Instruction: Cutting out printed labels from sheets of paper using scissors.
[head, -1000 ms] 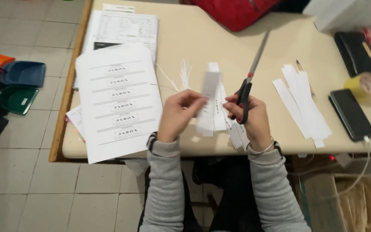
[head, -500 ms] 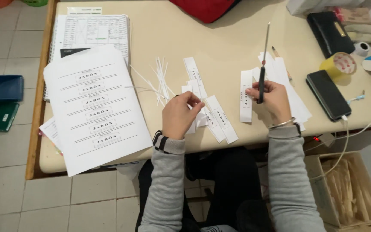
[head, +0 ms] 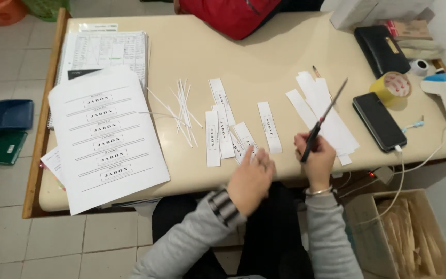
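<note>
The right hand (head: 318,163) is closed around the handles of a pair of scissors (head: 323,121), held near the tabletop's (head: 264,57) front edge with the blades together and pointing up and away toward the far right corner. The left hand (head: 251,178) hangs over the front edge with its fingertips on, or just above, the nearest of the cut label strips (head: 225,134); whether those fingers pinch a strip cannot be told (the hand is blurred). The strips lie fanned near the middle of the front edge, thin offcut slivers (head: 181,108) just behind them and printed sheets (head: 104,139) at the left front corner.

Risks, as judged: the nearest strips sit close to the front edge, so a sweep of the left hand could push them off. The raised scissor point stands near the phone (head: 379,121) and its cable (head: 406,170); a careless swing could strike either. The printed sheets overhang the front edge and could slide off.
</note>
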